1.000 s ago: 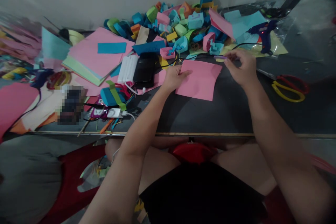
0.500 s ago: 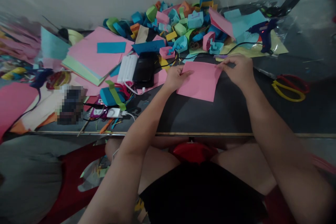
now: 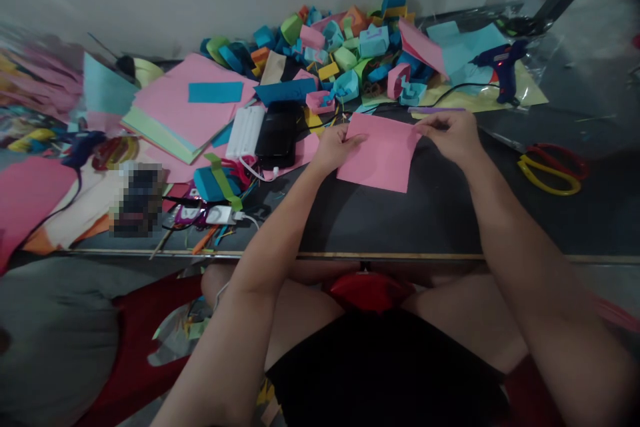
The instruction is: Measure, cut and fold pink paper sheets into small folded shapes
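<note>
No lettering, label, number or sign can be read anywhere.

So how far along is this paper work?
Plenty looks done: shaped paper pieces are heaped at the back. In work is a pink sheet, held by the left hand and pinched at its upper right corner by the right hand. It looks unfolded, and the paper stack lies flat, so work seems left.
</note>
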A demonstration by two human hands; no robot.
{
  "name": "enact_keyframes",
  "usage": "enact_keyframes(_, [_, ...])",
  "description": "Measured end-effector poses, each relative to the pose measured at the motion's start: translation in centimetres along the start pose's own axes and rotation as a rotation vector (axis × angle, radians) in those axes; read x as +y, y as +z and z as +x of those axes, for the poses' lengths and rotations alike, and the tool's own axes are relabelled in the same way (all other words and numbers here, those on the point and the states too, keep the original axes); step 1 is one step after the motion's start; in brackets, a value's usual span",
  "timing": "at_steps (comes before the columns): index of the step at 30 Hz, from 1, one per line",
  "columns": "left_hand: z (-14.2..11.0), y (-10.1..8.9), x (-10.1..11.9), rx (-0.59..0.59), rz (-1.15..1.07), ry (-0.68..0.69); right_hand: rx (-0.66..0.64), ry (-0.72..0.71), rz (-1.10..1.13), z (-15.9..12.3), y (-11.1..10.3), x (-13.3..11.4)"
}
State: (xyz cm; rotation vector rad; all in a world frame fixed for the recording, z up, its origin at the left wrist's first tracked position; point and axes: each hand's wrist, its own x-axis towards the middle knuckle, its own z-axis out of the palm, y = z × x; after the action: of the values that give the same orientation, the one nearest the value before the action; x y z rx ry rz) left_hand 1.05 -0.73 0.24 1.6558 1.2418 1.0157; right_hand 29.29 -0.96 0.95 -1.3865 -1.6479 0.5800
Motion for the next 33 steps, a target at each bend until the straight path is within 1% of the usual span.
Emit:
enact_keyframes(2, [0.2, 0.2, -0.4, 0.07, -0.042, 0.01, 0.004, 0.041, 0.152, -0.1, 0.7, -0.1])
enact_keyframes(3, [0.3, 0.3, -0.7, 0.111, -0.06, 0.032, -0.024, 0.057, 0.233, -0.2, 1.1, -0.2])
enact_keyframes(5, [0.6, 0.4, -1.2, 0.192, -0.054, 0.107, -0.139, 0.078, 0.361, -0.5, 1.8, -0.7])
enact_keyframes(7, [0.8, 0.0, -1.5, 0.25, 0.035, 0.221, -0.251, 0.091, 0.431, -0.9, 2.4, -1.3])
enact_keyframes(8, [0.8, -0.2, -1.6, 0.27, 0.099, 0.291, -0.275, 0.096, 0.454, -1.1, 2.6, -1.6])
enact_keyframes(10, [0.8, -0.9, -1.7, 0.268, 0.229, 0.418, -0.272, 0.103, 0.488, -1.4, 2.7, -2.0])
enact_keyframes(11, [0.8, -1.2, -1.7, 0.235, 0.284, 0.461, -0.266, 0.104, 0.497, -1.5, 2.7, -2.1])
enact_keyframes(13, [0.6, -1.6, -1.5, 0.122, 0.354, 0.488, -0.276, 0.107, 0.506, -1.6, 2.5, -2.3])
enact_keyframes(16, [0.3, -1.6, -1.4, -0.06, 0.344, 0.472, -0.332, 0.105, 0.54, -1.7, 2.1, -2.6])
enact_keyframes(19, [0.1, -1.4, -1.4, -0.133, 0.219, 0.446, -0.373, 0.086, 0.572, -1.6, 1.7, -2.9])
enact_keyframes(22, [0.1, -1.2, -1.5, -0.1, 0.065, 0.355, -0.37, 0.107, 0.557, -1.3, 1.2, -2.8])
enact_keyframes(25, [0.1, -1.0, -1.3, -0.051, -0.045, 0.214, -0.347, 0.161, 0.513, -1.0, 0.6, -2.3])
enact_keyframes(26, [0.1, -1.0, -1.1, -0.065, -0.062, 0.16, -0.334, 0.172, 0.487, -0.9, 0.5, -2.2])
enact_keyframes(28, [0.0, -1.1, -0.5, -0.134, -0.085, 0.065, -0.32, 0.195, 0.433, -0.8, 0.3, -2.0])
enact_keyframes(30, [-0.1, -1.5, 0.2, -0.175, -0.145, -0.003, -0.337, 0.228, 0.398, -0.8, 0.1, -2.0])
enact_keyframes(33, [-0.2, -2.0, 1.1, -0.125, -0.296, -0.101, -0.364, 0.279, 0.388, -0.8, -0.5, -2.2])
